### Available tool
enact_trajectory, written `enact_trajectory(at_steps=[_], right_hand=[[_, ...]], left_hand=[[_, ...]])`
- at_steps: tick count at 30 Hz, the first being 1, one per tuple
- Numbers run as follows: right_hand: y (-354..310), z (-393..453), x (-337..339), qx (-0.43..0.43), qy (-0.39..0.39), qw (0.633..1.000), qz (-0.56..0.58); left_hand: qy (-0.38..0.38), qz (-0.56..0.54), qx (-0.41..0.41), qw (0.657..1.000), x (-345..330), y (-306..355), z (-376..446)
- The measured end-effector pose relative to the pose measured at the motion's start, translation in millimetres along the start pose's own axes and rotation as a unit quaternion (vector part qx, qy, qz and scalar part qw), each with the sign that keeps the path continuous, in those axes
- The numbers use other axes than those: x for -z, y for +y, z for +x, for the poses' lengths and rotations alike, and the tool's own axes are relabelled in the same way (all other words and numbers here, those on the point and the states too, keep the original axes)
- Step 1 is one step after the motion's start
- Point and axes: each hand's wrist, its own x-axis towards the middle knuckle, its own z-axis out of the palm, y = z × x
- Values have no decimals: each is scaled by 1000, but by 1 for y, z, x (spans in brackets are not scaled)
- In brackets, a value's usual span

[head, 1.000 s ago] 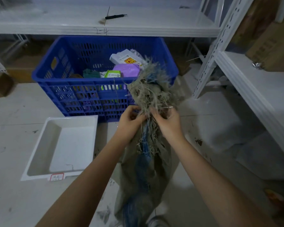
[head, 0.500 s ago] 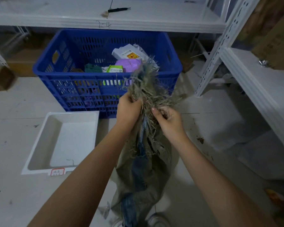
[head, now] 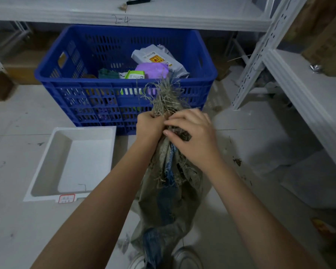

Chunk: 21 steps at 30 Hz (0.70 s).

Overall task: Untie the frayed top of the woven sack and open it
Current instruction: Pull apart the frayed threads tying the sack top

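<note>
Now — left hand (head: 149,124) grips sack (head: 169,200) neck | right hand (head: 192,136) over it

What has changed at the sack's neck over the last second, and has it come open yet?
The right hand has moved up and across, now laid over the gathered neck of the sack beside the left hand, which has closed tight just under the frayed top. The neck is still bunched shut. The blue crate and white tray have stayed put.
</note>
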Motion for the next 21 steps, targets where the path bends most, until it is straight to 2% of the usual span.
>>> enact_trajectory(at_steps=[5,8,12,14,16,18,20,21], right_hand=[[8,-10,-4,-116,-67,981,137],[10,-14,0,-133,-114,968,180],[14,-15,2,-126,-113,973,155],[15,-16,0,-123,-102,979,127],[17,-17,-2,-130,-98,980,112],[17,-17,-4,-127,-85,982,109],[13,-16,-5,-120,-70,985,104],[11,-15,-6,-120,-63,986,99]], left_hand=[[3,-20,76,997,3,7,-6],[-27,-60,146,987,6,12,-12],[-177,-66,247,950,17,15,-11],[-236,-83,253,934,25,13,-12],[-237,-114,211,941,29,8,-20],[-169,-122,116,971,26,-5,-31],[-65,-17,-54,996,24,-23,-44],[-16,66,-143,987,24,-30,-50]])
